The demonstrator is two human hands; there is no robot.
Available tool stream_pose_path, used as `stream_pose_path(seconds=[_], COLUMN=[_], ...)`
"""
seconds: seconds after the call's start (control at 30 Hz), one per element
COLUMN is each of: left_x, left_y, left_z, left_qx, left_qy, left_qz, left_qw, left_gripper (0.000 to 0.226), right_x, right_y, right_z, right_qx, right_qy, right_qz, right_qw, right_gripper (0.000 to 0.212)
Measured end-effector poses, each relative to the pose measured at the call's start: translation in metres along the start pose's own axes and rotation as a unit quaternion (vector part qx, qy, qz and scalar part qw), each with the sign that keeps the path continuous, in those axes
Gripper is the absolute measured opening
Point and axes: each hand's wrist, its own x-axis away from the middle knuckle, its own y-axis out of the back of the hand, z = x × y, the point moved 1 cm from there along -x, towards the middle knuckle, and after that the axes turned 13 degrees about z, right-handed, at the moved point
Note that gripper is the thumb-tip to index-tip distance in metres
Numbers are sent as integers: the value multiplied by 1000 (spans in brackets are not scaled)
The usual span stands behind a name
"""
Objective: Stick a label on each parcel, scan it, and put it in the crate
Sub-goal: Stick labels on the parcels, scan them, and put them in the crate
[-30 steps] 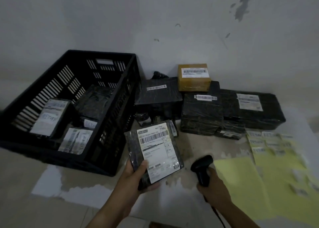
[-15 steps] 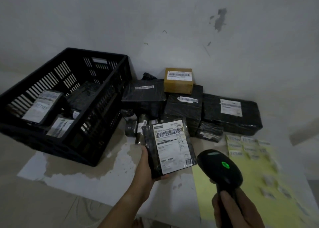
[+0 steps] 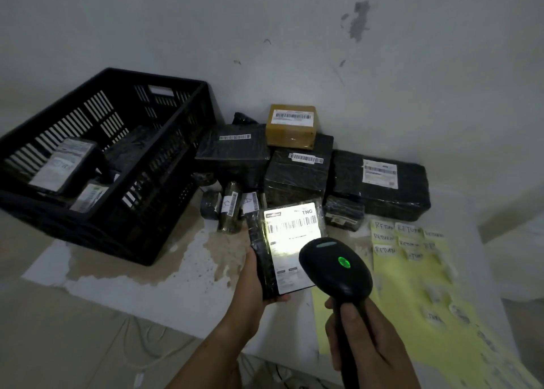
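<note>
My left hand [image 3: 250, 288] grips a flat black parcel [image 3: 287, 247] by its lower left edge, its white shipping label facing up. My right hand [image 3: 362, 338] holds a black barcode scanner [image 3: 335, 268] by the handle. The scanner head hovers over the parcel's lower right, a green light glows on top, and bright white light falls on the label's barcode. The black slatted crate [image 3: 164, 188] stands at the left with three labelled black parcels [image 3: 61, 167] inside.
A pile of black wrapped parcels [image 3: 379, 182] and one brown box [image 3: 291, 126] lies against the wall behind the held parcel. Small rolled parcels [image 3: 229, 209] stand beside the crate. Yellow sheets with "RETURN" stickers [image 3: 397, 241] lie at the right. The table edge runs along the front.
The scanner rose from low beside the parcel to just over its label, and its beam now lights the barcode. The parcel shifted right and tilted toward the scanner.
</note>
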Motion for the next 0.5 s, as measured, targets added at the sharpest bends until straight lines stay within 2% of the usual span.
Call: stream_pose_path(seconds=[0.07,0.17,0.27,0.5], left_x=[1,2,3,2], left_y=[-1,0,0,-1], left_z=[-1,-3,-4,-6], left_qx=[-3,-3,-5,-6], left_qy=[-6,-15,-18,-23], left_qz=[2,7,15,14], left_qw=[1000,1000,1000,1000], left_gripper=[61,59,61,61], right_x=[-1,-3,-4,-6], right_y=[1,2,3,4], right_z=[1,-2,-4,-4], right_qx=[15,19,22,32], right_qy=[1,10,16,25], right_qz=[15,19,16,30], right_qw=[1000,1000,1000,999], right_gripper=[51,61,50,52])
